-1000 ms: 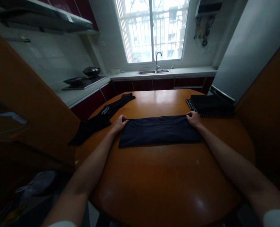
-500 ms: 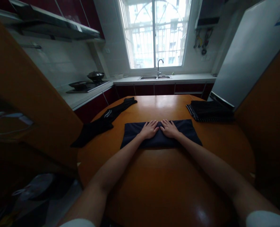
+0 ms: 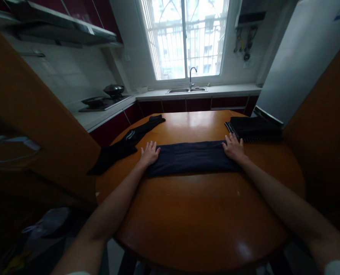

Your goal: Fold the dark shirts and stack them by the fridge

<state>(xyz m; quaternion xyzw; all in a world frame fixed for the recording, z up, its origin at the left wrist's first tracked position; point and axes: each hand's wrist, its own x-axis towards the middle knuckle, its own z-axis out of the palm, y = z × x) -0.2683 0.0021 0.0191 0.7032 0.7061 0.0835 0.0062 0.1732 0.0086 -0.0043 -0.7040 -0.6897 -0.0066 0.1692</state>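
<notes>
A dark navy folded garment (image 3: 191, 157) lies flat across the middle of the wooden table (image 3: 198, 214), its long side running left to right. On its left end rests my left hand (image 3: 150, 153), open, with the fingers stretched forward. My right hand (image 3: 233, 148) lies open over the garment's right end, fingers spread, its fingertips close to a stack of folded dark clothes (image 3: 256, 129). Which kind of garment lies under my hands I cannot tell.
A black garment with pale stripes (image 3: 126, 143) lies loosely along the table's left edge, partly hanging over it. Past the table stand a counter with a sink (image 3: 187, 90) and a stove with a wok (image 3: 114, 90). A fridge (image 3: 304, 57) is at the right.
My hands have slid apart from the garment's middle, the left one to its left end and the right one to its right end. The view has shifted slightly.
</notes>
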